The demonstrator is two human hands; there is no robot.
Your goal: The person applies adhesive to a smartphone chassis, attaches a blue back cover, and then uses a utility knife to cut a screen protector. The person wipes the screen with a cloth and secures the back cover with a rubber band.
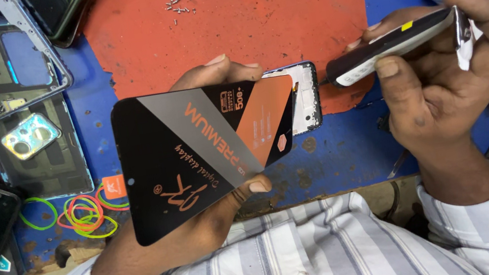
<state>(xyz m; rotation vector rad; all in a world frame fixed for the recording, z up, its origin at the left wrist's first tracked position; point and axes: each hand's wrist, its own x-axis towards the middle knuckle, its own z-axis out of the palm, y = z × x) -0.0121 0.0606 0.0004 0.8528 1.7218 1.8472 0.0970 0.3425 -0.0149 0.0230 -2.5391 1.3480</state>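
Replacement phone screen point(195, 158), black with an orange-and-grey protective film, sits tilted in the left hand point(226, 186), fingers clamped on its edges above the blue bench point(352, 153); the right hand point(444, 79) grips a black glue tube point(394, 47), nozzle at the phone frame point(305, 96) behind. A squeeze too hard could smear adhesive; loose screws point(177, 1) and rubber bands point(83, 212) lie nearby

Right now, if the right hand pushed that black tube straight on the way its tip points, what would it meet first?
Most likely the phone frame that the left hand holds behind the new display panel. The right hand's tube has its tip beside the frame's edge, though depth is unclear.
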